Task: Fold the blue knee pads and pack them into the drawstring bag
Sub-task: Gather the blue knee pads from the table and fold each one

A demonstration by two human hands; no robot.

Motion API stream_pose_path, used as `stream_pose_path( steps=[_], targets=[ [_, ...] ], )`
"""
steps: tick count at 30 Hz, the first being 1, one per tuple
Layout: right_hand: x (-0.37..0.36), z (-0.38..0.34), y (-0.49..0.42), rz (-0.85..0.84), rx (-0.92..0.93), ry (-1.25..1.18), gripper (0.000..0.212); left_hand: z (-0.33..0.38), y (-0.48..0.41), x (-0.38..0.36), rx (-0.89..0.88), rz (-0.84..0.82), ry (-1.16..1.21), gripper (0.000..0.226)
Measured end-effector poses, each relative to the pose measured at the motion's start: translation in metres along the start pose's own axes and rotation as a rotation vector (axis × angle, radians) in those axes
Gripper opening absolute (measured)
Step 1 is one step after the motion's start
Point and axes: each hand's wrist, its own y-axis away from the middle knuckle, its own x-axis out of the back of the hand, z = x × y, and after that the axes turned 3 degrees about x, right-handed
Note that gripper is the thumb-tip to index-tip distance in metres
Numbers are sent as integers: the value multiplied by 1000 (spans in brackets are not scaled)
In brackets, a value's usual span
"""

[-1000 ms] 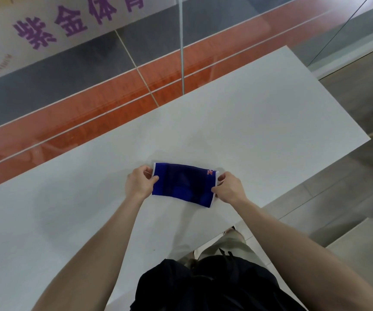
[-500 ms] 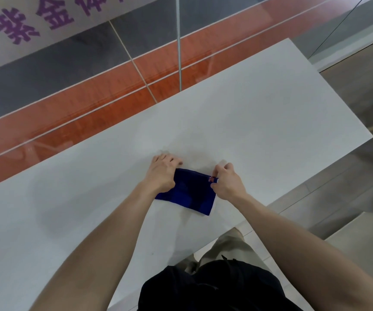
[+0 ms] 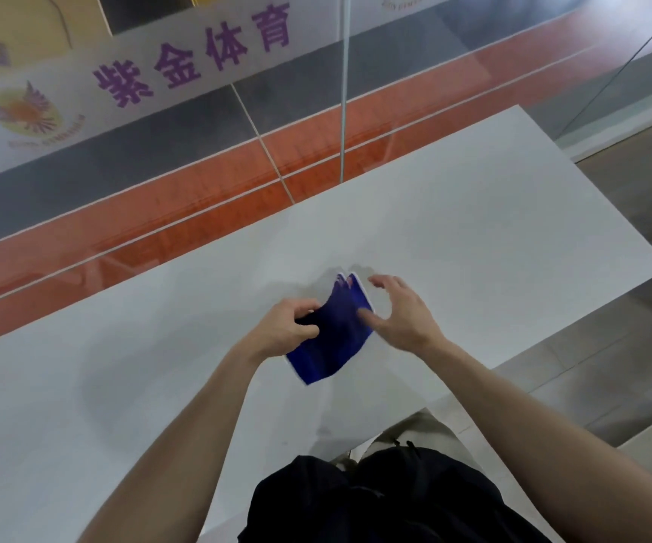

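Blue knee pad (image 3: 330, 339) folded, white-edged, gripped by left hand (image 3: 285, 333).

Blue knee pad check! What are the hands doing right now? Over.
Left hand grips the blue knee pad, folded double. Right hand open beside it, blurred. Over white table, nothing blocking. Drawstring bag not in view.

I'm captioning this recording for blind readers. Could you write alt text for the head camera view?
A person's left hand grips a blue knee pad over a white table, while the right hand is open beside it, fingers spread. Purple lettering shows on the glass wall behind the table.
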Motion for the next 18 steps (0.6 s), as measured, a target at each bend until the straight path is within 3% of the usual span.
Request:
stream_pose_path(
  steps=[3,7,10,13,16,18],
  targets=[
    [-8,-18,15,-171,63,-12,92,5,17,7,-86,92,62,50],
    [-19,-35,26,-173,-179,-420,106,8,32,12,-140,174,93,39],
    [-19,-40,28,-234,-373,-857,87,10,41,13,-146,201,133,40],
    [-12,-50,32,-268,-422,-1146,52,10,53,10,-131,231,156,45],
    [-7,-61,32,-225,-444,-1202,42,8,65,3,-90,285,189,44],
    [-8,-65,28,-166,-422,-1079,57,8,74,-3,-70,326,204,42]
  ],
)
